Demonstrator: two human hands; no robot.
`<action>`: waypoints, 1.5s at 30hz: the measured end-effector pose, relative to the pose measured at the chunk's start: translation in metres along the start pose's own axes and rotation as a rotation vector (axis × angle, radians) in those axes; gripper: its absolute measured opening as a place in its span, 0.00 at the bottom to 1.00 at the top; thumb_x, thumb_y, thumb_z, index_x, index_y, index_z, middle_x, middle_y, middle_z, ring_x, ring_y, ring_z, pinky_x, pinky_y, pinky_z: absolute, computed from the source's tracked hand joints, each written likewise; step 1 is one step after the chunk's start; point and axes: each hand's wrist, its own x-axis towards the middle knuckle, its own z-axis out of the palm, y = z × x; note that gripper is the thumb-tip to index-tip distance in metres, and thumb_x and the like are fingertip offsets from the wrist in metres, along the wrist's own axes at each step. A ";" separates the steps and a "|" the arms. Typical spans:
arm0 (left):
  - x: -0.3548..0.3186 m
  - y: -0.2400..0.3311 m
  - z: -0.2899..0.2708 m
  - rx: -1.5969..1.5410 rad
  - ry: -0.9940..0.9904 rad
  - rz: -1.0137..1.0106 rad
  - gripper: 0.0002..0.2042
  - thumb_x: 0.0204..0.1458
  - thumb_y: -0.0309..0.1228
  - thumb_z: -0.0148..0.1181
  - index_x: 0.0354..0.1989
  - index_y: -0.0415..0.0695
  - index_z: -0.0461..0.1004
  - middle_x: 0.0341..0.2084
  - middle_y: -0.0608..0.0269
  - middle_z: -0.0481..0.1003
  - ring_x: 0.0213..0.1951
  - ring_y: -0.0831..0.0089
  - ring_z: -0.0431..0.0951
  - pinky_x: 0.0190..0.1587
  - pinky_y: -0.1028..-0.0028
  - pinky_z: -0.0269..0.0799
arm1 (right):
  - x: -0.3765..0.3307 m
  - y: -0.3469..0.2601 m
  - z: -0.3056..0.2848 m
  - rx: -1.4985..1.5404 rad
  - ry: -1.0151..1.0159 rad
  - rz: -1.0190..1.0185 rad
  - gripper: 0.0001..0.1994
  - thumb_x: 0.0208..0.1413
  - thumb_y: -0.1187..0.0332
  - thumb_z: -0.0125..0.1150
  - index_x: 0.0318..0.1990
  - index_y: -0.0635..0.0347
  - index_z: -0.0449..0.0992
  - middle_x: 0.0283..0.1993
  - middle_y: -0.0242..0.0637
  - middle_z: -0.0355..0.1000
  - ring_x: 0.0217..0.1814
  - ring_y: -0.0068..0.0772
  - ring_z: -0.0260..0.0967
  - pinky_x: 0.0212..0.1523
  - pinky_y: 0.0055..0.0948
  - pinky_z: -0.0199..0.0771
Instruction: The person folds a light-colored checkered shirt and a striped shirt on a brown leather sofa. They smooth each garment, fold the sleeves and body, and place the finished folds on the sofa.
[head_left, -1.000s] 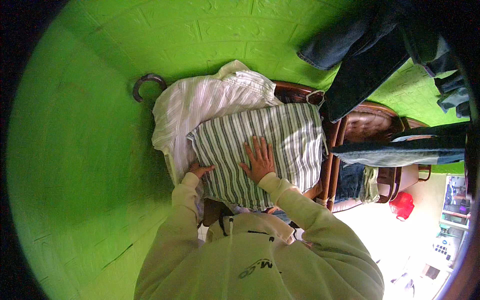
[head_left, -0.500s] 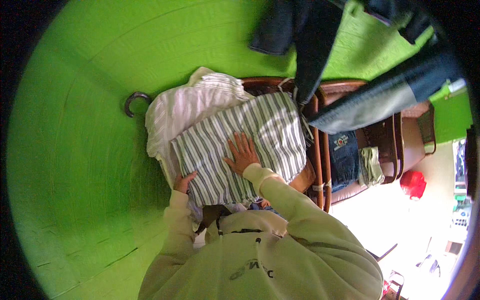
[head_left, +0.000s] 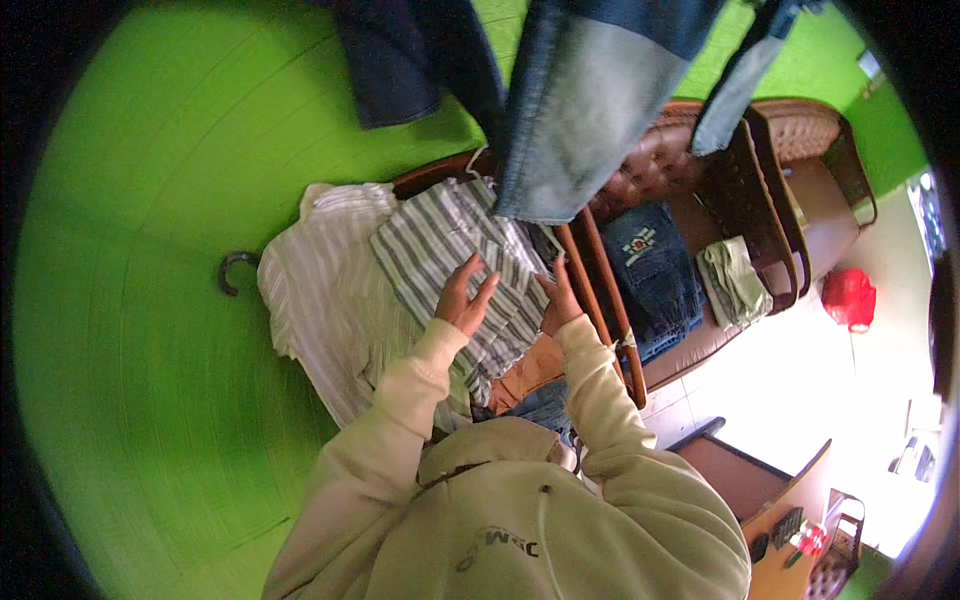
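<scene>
Currently, left hand spread at the striped cloth, thumb apart from fingers; right hand at cloth's right edge, thumb and fingers apart, pinch or none: cannot tell. Cloth lies between white shirt and wooden armrest. Beyond: folded jeans, pale garment; farther, red bundle.

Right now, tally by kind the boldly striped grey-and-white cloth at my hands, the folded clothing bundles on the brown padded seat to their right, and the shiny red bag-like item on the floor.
Grey-and-white striped cloth: 1
Folded clothing bundles: 2 (blue denim bundle, pale green bundle)
Shiny red bag-like item: 1
Total: 4
</scene>
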 end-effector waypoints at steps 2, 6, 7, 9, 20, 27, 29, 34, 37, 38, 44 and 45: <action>-0.012 -0.031 0.007 0.281 0.130 0.120 0.32 0.53 0.47 0.52 0.60 0.38 0.55 0.52 0.45 0.63 0.54 0.51 0.62 0.55 0.59 0.60 | 0.014 -0.001 -0.005 -0.235 -0.219 -0.226 0.55 0.34 0.28 0.55 0.62 0.64 0.53 0.64 0.52 0.53 0.65 0.47 0.50 0.63 0.42 0.47; -0.047 -0.080 -0.005 0.321 0.424 -0.128 0.31 0.54 0.47 0.50 0.62 0.42 0.52 0.58 0.45 0.55 0.58 0.48 0.55 0.57 0.55 0.55 | 0.040 -0.009 0.015 -0.966 0.091 -0.404 0.49 0.34 0.37 0.63 0.58 0.68 0.59 0.59 0.55 0.59 0.61 0.47 0.57 0.59 0.35 0.58; -0.054 -0.085 -0.008 0.307 0.492 -0.284 0.32 0.54 0.47 0.50 0.62 0.44 0.51 0.59 0.45 0.53 0.59 0.48 0.54 0.57 0.54 0.54 | 0.041 -0.008 0.025 -1.088 0.180 -0.443 0.48 0.35 0.38 0.64 0.58 0.69 0.60 0.58 0.56 0.60 0.61 0.48 0.59 0.58 0.34 0.60; -0.064 -0.089 -0.009 0.190 0.399 -0.317 0.32 0.54 0.48 0.49 0.64 0.47 0.49 0.60 0.44 0.49 0.61 0.47 0.49 0.59 0.54 0.52 | 0.037 -0.005 0.044 -1.200 0.161 -0.467 0.47 0.35 0.39 0.64 0.57 0.69 0.60 0.57 0.56 0.61 0.60 0.48 0.60 0.59 0.33 0.59; -0.073 -0.061 0.028 0.566 0.208 0.095 0.38 0.48 0.57 0.52 0.65 0.58 0.46 0.65 0.46 0.33 0.64 0.40 0.35 0.59 0.43 0.43 | 0.042 0.002 0.004 -0.993 0.458 -0.701 0.37 0.40 0.54 0.68 0.55 0.67 0.61 0.50 0.54 0.66 0.52 0.46 0.65 0.51 0.35 0.65; -0.075 -0.061 0.032 0.630 0.222 0.154 0.40 0.46 0.59 0.51 0.65 0.57 0.46 0.65 0.46 0.32 0.63 0.37 0.34 0.59 0.41 0.42 | 0.040 0.017 0.022 -1.220 0.575 -1.371 0.18 0.43 0.55 0.65 0.33 0.60 0.73 0.30 0.40 0.70 0.34 0.45 0.66 0.38 0.40 0.67; -0.075 -0.062 0.032 0.652 0.211 0.150 0.40 0.46 0.60 0.50 0.65 0.57 0.46 0.65 0.46 0.32 0.63 0.37 0.34 0.59 0.41 0.42 | 0.048 0.016 0.029 -1.338 0.588 -1.151 0.20 0.42 0.51 0.65 0.31 0.61 0.74 0.32 0.43 0.72 0.37 0.47 0.68 0.38 0.40 0.68; -0.076 -0.062 0.033 0.679 0.265 0.194 0.39 0.47 0.61 0.47 0.64 0.53 0.50 0.65 0.46 0.34 0.63 0.37 0.35 0.59 0.42 0.42 | 0.067 0.008 0.030 -1.292 0.365 -0.870 0.18 0.44 0.54 0.63 0.31 0.61 0.73 0.35 0.46 0.72 0.40 0.48 0.69 0.40 0.42 0.68; -0.076 -0.064 0.034 0.693 0.251 0.178 0.38 0.48 0.61 0.45 0.64 0.53 0.50 0.65 0.46 0.35 0.64 0.38 0.35 0.59 0.42 0.42 | 0.067 0.005 0.026 -1.381 0.671 -1.112 0.14 0.46 0.57 0.62 0.31 0.58 0.73 0.38 0.44 0.69 0.42 0.47 0.66 0.42 0.42 0.67; -0.076 -0.064 0.035 0.706 0.231 0.143 0.38 0.49 0.61 0.45 0.64 0.53 0.50 0.65 0.46 0.35 0.64 0.38 0.35 0.59 0.42 0.42 | 0.066 0.004 0.026 -1.304 0.647 -1.167 0.14 0.46 0.56 0.62 0.31 0.57 0.73 0.38 0.43 0.69 0.43 0.48 0.66 0.42 0.43 0.66; -0.076 -0.071 0.035 0.714 0.157 0.054 0.37 0.49 0.62 0.42 0.65 0.54 0.49 0.65 0.46 0.34 0.65 0.41 0.32 0.60 0.43 0.39 | 0.059 0.007 0.044 -1.403 0.631 -1.148 0.16 0.43 0.52 0.64 0.34 0.52 0.74 0.43 0.38 0.65 0.48 0.47 0.61 0.46 0.45 0.61; -0.077 -0.072 0.035 0.703 0.149 0.044 0.37 0.49 0.62 0.42 0.65 0.54 0.49 0.65 0.46 0.33 0.65 0.42 0.31 0.61 0.44 0.39 | 0.059 0.008 0.047 -1.411 0.631 -1.138 0.17 0.43 0.52 0.64 0.34 0.52 0.74 0.44 0.38 0.64 0.49 0.46 0.60 0.46 0.45 0.61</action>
